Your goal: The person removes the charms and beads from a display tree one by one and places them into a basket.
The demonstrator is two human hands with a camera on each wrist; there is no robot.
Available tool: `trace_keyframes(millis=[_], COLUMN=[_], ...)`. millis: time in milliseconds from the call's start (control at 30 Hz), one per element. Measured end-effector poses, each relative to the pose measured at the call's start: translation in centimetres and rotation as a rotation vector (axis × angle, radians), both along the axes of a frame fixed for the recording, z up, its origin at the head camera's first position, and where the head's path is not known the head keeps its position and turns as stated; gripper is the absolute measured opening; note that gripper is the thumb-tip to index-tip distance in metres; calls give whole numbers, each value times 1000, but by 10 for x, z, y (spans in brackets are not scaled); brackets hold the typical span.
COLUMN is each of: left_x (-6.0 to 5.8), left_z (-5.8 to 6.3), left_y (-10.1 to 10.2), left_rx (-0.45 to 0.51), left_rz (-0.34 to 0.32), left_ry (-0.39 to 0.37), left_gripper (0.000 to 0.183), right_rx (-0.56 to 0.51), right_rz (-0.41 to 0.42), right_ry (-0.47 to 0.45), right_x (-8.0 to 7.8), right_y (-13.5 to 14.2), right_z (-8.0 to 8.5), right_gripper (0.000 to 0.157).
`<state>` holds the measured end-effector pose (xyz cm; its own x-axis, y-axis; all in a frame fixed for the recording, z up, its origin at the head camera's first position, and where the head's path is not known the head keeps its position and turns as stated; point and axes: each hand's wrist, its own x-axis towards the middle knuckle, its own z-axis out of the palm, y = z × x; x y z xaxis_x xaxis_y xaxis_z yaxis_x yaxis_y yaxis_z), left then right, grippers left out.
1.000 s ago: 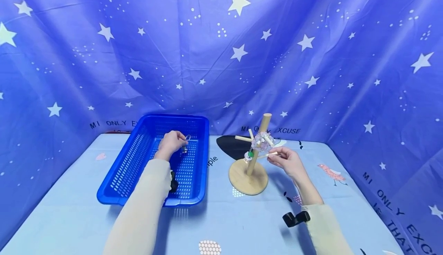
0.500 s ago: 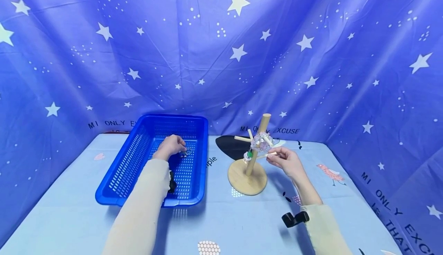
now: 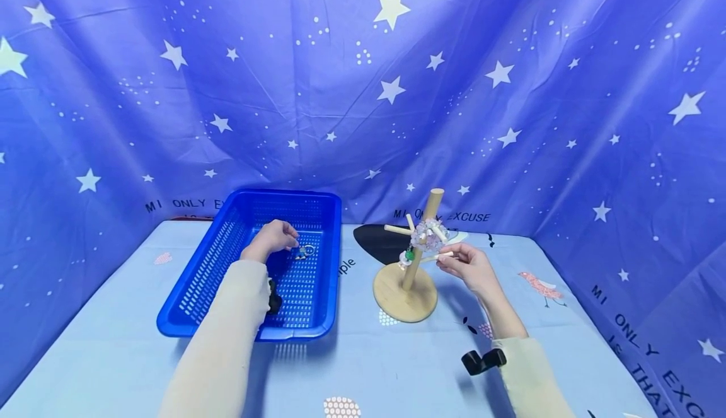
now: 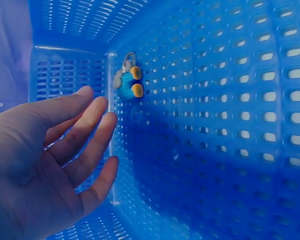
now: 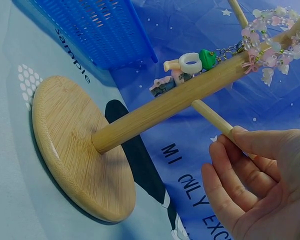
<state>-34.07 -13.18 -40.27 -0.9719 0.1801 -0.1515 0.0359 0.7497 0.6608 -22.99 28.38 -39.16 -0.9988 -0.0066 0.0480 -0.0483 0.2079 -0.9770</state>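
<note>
In the blue basket lies a small keychain with a metal ring, a teal body and orange feet. My left hand hovers beside it inside the basket; the left wrist view shows its fingers loosely bent and holding nothing, apart from the keychain. With thumb and fingertips, my right hand pinches a lower peg of the wooden stand. A beaded bracelet in pink and clear tones hangs on the stand, and so does a charm with a green frog head.
The blue plastic basket has perforated walls and stands to the left of the stand. A patterned light blue cloth covers the table. Behind it hangs a purple-blue curtain with stars.
My left hand has let go of the keychain, which now lies on the basket floor, and has drawn back slightly to the left. The right hand keeps its pinch on the peg.
</note>
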Motion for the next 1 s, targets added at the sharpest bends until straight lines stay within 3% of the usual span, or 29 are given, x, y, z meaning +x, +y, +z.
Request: trace_keyframes(millis=[433,767,1000], left_x=[-2,-2,0], left_z=[10,17,24], left_y=[-1,-3,0], left_rx=[121,186,220], left_rz=[30,0,-68], left_ry=[74,119,173], left_gripper=[30,33,34], right_rx=[-34,-17,-19], right_rz=[24,12,16], right_ry=[29,18,17], right_x=[-1,0,1], right_y=[2,2,2], right_z=[-4,-3,-2], right_gripper=[22,29,30])
